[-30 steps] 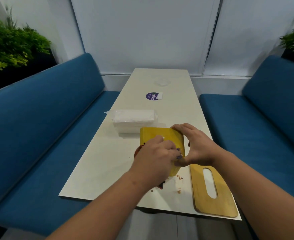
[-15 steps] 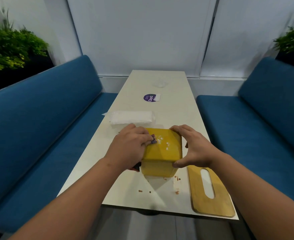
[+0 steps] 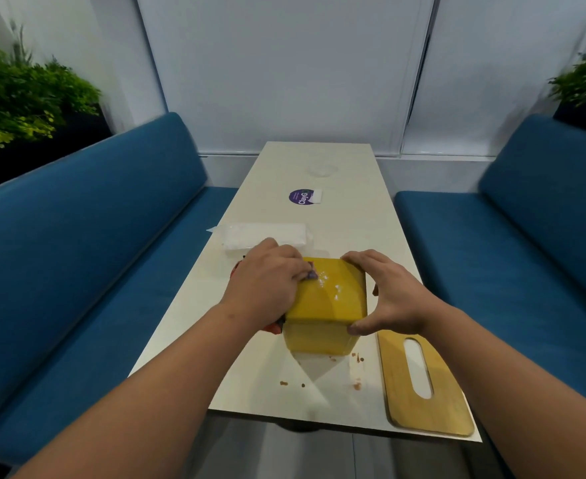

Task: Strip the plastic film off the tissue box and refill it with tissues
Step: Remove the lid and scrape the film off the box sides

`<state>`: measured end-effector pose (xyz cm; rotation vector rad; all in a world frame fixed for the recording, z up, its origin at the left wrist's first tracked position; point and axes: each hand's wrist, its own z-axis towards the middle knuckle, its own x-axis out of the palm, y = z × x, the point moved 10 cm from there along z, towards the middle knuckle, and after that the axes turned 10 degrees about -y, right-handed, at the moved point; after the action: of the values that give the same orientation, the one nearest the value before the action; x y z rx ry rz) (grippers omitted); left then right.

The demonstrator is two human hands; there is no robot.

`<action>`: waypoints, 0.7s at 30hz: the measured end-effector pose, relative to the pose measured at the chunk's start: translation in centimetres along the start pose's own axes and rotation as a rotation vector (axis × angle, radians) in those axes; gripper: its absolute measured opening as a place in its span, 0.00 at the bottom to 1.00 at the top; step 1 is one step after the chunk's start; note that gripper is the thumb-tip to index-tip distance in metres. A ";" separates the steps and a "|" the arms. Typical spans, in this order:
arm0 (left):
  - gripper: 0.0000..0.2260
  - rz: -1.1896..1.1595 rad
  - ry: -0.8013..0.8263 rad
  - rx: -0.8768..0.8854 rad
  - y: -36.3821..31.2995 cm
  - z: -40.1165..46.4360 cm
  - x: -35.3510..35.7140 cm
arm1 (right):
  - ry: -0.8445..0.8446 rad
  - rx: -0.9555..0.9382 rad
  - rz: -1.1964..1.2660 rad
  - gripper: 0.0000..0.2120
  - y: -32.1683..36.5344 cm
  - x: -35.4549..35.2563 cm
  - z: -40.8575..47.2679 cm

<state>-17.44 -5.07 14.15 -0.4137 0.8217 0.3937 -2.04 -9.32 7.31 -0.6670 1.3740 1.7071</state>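
In the head view, a yellow box [image 3: 326, 299] is seen on the near half of a long white table [image 3: 347, 216], tipped so that a broad flat face is turned upward with white specks on it. The box is gripped at its right side by the right hand [image 3: 388, 295], fingers curled over the far corner and thumb hooked at the near corner. The left hand [image 3: 267, 285] is laid over the box's left edge with fingers curled, and something small and purple is pinched at the fingertips; whether it is film cannot be told. A red-and-dark scrap [image 3: 274, 326] is partly hidden under that hand. A wrapped tissue pack [image 3: 267, 233] lies just beyond the hands, near the table's left edge. A slotted wooden lid [image 3: 423, 382] lies flat beside the box along the right edge, its near corner close to the table's front edge. Brown crumbs [image 3: 319, 380] are scattered in front of the box. Open tabletop is left beyond the pack, save for a purple sticker [image 3: 302, 196]. Blue benches [image 3: 94, 236] flank both long sides. Compared with half a second ago, little is changed: the same grips are kept, and the left hand is shifted slightly further over the top face.
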 end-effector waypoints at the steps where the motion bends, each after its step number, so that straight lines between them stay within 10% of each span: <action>1: 0.11 0.006 -0.004 -0.005 0.1 0.4 0.2 | -0.002 0.002 -0.001 0.51 -0.1 0.0 0.0; 21: 0.13 -0.051 0.083 -0.065 0.4 1.6 2.0 | 0.004 0.022 -0.001 0.52 -0.3 0.1 0.4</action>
<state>-15.45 -3.57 13.46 -0.5135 0.8788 0.3583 -1.80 -8.92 7.19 -0.6591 1.3923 1.6883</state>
